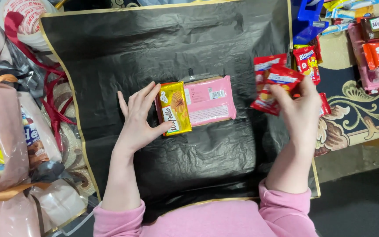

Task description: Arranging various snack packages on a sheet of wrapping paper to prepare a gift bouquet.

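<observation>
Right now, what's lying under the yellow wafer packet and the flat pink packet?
A crinkled black wrapping sheet with a gold edge lies under the yellow wafer packet and the pink packet. The left hand steadies the yellow one. Whatever is beneath the sheet is covered.

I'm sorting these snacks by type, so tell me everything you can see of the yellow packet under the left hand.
The yellow packet is a flat, glossy foil-like wrapper, golden yellow with a wafer picture and a white band near its lower end. It lies sealed and flat, slightly tilted, on the crinkled black sheet, overlapping the left end of a pink packet. The left hand touches its left edge, thumb against its lower corner.
</observation>
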